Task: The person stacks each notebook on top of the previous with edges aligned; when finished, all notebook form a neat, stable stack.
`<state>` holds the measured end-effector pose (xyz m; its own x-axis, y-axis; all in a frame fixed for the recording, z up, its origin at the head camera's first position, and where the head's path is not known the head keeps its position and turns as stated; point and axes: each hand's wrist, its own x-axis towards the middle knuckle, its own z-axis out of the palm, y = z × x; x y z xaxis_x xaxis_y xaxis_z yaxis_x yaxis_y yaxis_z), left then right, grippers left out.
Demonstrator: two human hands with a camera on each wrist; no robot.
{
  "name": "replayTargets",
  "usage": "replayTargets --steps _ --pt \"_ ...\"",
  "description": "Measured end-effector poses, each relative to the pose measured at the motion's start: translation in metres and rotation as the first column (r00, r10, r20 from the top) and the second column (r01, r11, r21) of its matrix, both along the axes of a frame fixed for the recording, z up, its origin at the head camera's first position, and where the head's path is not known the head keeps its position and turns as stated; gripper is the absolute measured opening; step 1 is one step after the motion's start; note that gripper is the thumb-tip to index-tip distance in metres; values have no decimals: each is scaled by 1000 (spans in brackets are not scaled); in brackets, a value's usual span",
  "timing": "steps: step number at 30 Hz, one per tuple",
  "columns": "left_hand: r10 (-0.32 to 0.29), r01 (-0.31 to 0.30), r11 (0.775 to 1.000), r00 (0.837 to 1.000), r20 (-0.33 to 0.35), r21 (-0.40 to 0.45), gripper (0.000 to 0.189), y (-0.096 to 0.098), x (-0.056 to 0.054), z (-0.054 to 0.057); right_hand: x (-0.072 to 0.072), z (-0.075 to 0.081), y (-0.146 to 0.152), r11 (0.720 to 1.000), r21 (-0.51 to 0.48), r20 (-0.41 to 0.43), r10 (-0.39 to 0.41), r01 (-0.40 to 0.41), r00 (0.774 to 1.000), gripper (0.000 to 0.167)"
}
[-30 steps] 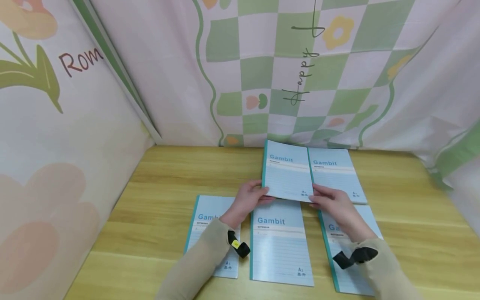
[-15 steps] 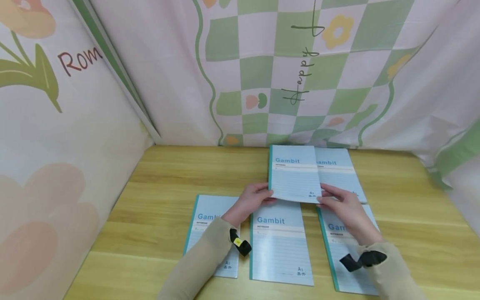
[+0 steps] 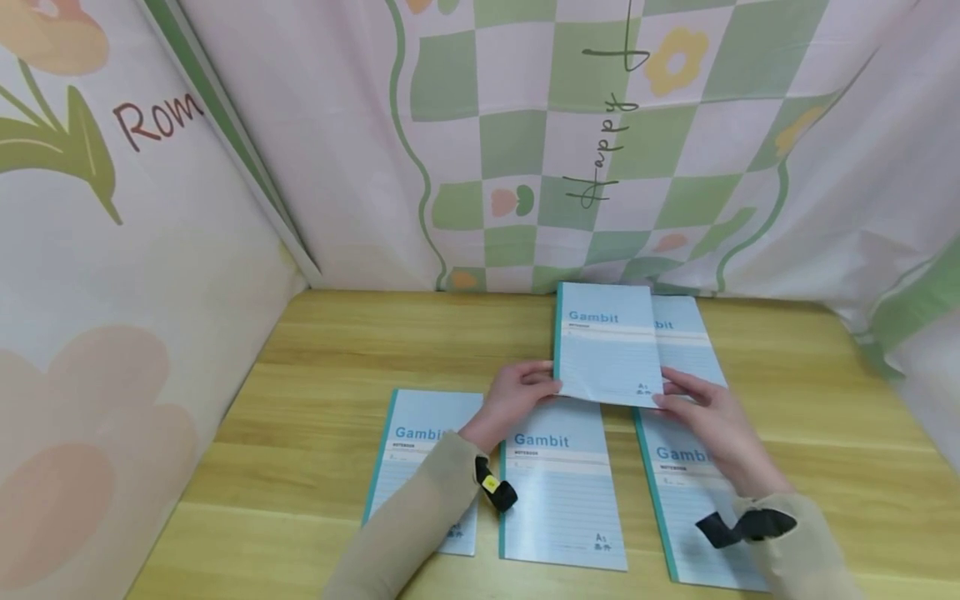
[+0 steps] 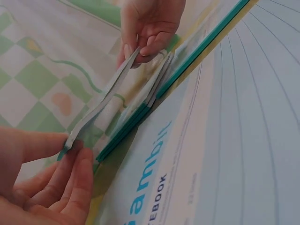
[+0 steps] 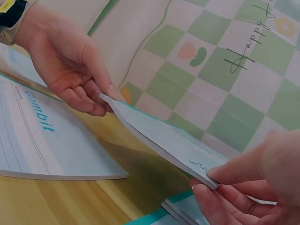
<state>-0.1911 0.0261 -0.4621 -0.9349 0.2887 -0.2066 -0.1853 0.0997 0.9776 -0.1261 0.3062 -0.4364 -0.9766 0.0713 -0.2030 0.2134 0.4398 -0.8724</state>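
Both hands hold one light blue Gambit notebook (image 3: 609, 346) above the table, its teal spine on the left. The left hand (image 3: 519, 400) pinches its lower left corner, thumb on top and fingers beneath. At the lower right corner the right hand (image 3: 716, 425) pinches it the same way. In the right wrist view the held notebook (image 5: 164, 136) hangs tilted and clear of the table. Partly covered behind it lies another notebook (image 3: 690, 346). Under the right forearm is a notebook (image 3: 675, 500), near the front right.
A matching notebook (image 3: 562, 492) lies in the front middle, and another (image 3: 416, 467) lies to its left, partly under the left sleeve. The wooden table (image 3: 300, 467) meets a patterned curtain (image 3: 517, 142) at the back.
Both hands have carried the held notebook to the right, so it now overlaps more of the back right notebook. The notebooks on the table have stayed put.
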Motion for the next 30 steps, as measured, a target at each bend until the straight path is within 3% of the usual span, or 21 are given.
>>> replayTargets --steps 8,18,24,30 --pt "55 -56 997 998 -29 -45 31 13 -2 0 4 1 11 1000 13 -29 -28 29 999 69" --pt "23 -36 989 995 -94 -144 27 41 -14 7 4 3 27 993 -86 -5 -79 78 997 70" --pt "1 -24 976 994 -110 -214 27 59 -14 18 -1 3 40 985 -113 30 -124 127 992 71" --pt "-21 -9 968 993 -117 -252 26 78 -12 20 -7 2 51 975 -121 2 -188 187 982 64"
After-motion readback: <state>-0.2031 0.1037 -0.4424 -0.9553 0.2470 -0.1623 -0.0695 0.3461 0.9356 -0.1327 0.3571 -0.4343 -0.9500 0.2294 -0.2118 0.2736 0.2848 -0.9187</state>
